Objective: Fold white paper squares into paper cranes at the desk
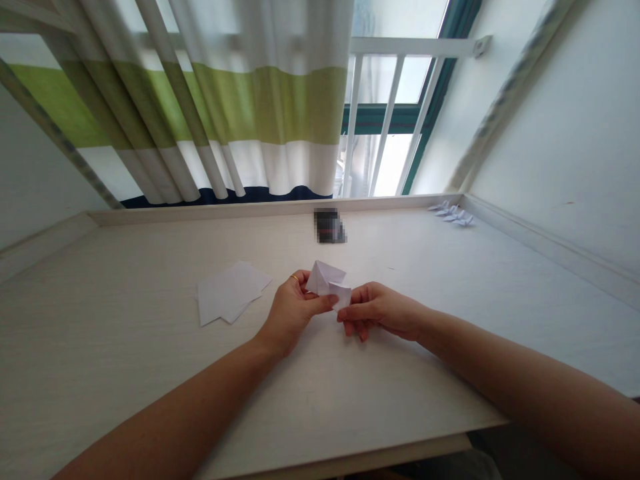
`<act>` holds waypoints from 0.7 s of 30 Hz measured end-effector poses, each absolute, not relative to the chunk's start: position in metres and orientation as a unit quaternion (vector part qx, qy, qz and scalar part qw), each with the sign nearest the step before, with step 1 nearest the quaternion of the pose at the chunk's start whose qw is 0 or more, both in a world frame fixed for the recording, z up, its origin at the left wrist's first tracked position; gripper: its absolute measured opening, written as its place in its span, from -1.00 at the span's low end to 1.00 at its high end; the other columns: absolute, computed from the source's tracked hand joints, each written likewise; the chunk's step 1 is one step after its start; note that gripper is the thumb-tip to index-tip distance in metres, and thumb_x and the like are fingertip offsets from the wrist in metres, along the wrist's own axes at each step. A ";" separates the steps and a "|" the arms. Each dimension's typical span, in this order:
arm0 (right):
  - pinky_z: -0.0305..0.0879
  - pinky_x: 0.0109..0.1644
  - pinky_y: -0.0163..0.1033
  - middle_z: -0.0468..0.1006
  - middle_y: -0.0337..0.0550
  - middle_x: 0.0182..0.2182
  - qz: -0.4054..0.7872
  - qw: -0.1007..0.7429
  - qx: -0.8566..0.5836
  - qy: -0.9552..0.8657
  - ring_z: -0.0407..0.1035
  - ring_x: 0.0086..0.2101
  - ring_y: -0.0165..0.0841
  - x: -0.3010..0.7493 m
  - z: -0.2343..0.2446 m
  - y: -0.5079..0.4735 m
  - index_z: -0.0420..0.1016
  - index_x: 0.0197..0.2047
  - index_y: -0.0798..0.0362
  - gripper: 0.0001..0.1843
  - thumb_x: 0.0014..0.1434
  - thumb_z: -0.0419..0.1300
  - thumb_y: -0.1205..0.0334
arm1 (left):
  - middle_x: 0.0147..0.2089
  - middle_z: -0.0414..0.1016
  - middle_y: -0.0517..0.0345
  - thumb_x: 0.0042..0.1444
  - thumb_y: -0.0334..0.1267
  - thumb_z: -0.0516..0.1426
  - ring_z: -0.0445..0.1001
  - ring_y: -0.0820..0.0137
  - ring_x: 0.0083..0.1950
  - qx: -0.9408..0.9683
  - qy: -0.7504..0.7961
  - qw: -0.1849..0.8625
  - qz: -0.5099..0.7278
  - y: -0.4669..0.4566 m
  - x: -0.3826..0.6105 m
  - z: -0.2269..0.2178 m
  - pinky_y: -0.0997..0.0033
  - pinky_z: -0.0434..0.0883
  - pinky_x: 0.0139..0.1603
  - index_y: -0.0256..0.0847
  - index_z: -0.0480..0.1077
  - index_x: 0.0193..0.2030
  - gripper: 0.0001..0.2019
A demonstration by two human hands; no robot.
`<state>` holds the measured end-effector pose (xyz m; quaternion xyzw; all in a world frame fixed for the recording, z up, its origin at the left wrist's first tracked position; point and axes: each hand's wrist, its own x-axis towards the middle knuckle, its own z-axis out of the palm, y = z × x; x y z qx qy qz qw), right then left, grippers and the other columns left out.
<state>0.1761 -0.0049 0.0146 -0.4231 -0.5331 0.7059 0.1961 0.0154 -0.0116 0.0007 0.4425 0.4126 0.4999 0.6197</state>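
Note:
A small folded piece of white paper [324, 277] is held above the middle of the table, with creases and pointed flaps showing. My left hand [296, 308] grips it from the left, thumb on the front flap and fingers behind; a ring is on one finger. From the right, my right hand [377, 310] pinches the lower right corner of the same paper between thumb and index finger. The other right fingers curl below it. Left of my left hand lies a loose stack of white paper sheets [230, 293], spread unevenly on the table.
Several small folded paper shapes [453, 213] sit in the far right corner of the white table [150, 373]. A blurred dark object [329, 227] stands near the back edge. Behind hangs a green-and-white curtain [270, 100], beside a window with white bars [387, 127].

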 end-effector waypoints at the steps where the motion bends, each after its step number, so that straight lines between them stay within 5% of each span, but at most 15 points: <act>1: 0.13 -0.64 -0.48 0.47 -0.22 -0.66 0.701 0.199 -0.427 -0.535 0.24 -0.71 -0.61 0.176 0.015 -0.005 0.38 -0.59 0.21 -0.83 -0.11 0.24 0.28 | -0.39 0.49 0.18 -0.34 -0.40 0.28 0.46 0.43 -0.37 0.444 0.414 0.618 0.500 -0.012 0.015 0.001 0.42 0.37 -0.29 -0.27 0.26 -0.29 -0.60; 21: 0.06 -0.69 -0.47 0.40 -0.28 -0.76 0.680 0.194 -0.437 -0.556 0.16 -0.77 -0.61 0.175 0.015 -0.006 0.35 -0.66 0.19 -0.85 -0.16 0.20 0.34 | -0.40 0.49 0.16 -0.29 -0.30 0.28 0.45 0.44 -0.39 0.443 0.411 0.623 0.497 -0.009 0.014 -0.001 0.43 0.43 -0.39 -0.29 0.30 -0.31 -0.64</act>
